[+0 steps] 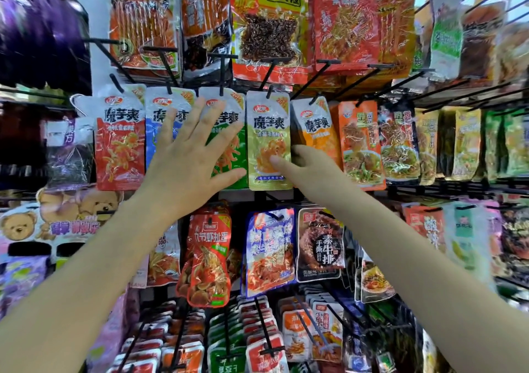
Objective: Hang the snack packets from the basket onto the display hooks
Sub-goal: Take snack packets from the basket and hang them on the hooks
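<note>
A row of snack packets hangs on black display hooks: red (120, 140), blue (160, 120), green (229, 149), yellow-green (267, 138) and orange (316, 126). My left hand (191, 155) lies flat with spread fingers over the blue and green packets. My right hand (303, 166) holds the yellow-green packet at its lower right edge, thumb on the front and fingers hidden behind it. That packet hangs on its hook (269, 92). No basket is in view.
Larger packets hang on the row above (266, 23), and more rows hang below (269, 249). Further packets fill the hooks to the right (400, 140). Bear-printed packaging (57, 218) sits at the left. Hook tips stick out toward me all over the rack.
</note>
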A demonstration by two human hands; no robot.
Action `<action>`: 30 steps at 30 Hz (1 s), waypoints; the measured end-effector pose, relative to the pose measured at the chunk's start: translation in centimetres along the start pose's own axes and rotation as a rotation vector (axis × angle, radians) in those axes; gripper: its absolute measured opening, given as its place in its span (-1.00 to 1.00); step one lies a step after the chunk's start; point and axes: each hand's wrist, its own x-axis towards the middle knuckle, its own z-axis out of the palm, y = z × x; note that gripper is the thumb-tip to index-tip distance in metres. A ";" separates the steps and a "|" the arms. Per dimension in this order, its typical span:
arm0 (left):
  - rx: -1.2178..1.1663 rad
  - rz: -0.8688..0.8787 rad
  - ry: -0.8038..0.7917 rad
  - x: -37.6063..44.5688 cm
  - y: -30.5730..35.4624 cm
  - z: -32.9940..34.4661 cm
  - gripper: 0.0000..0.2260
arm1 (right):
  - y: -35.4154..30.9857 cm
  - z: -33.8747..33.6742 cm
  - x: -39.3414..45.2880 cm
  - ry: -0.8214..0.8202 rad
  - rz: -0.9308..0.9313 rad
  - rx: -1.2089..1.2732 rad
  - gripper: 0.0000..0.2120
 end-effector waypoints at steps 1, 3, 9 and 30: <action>-0.017 0.004 0.012 0.0 0.4 -0.1 -0.29 | -0.1 0.0 -0.7 0.040 -0.036 -0.035 -0.47; -0.043 0.013 0.039 0.0 1.1 -0.2 -0.28 | 0.0 0.0 -1.8 0.136 -0.104 -0.103 -0.53; -0.077 0.001 0.036 -0.8 2.8 0.5 -0.30 | 0.5 0.4 -1.6 0.183 -0.174 -0.155 -0.46; -0.057 -0.021 -0.024 2.7 7.7 1.5 -0.25 | 3.9 -5.7 4.6 0.033 0.044 -0.203 -0.29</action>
